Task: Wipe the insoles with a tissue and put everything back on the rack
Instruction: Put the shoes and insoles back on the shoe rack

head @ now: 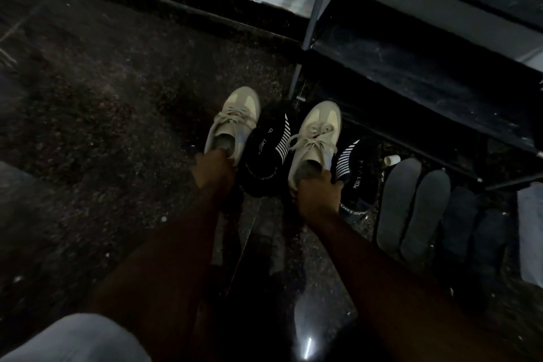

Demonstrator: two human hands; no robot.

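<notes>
The left beige sneaker (235,123) was gripped at its heel by the left hand (216,172), fingers curled over the collar; the right beige sneaker (316,138) was clamped likewise by the right hand (318,189); two black shoes (264,156) were set just beside them on the floor. Four insoles (399,203) were laid side by side near the rack (440,82), outside any shoe; whether they had been wiped could not be told. Refitting them and racking every shoe was judged not yet done.
</notes>
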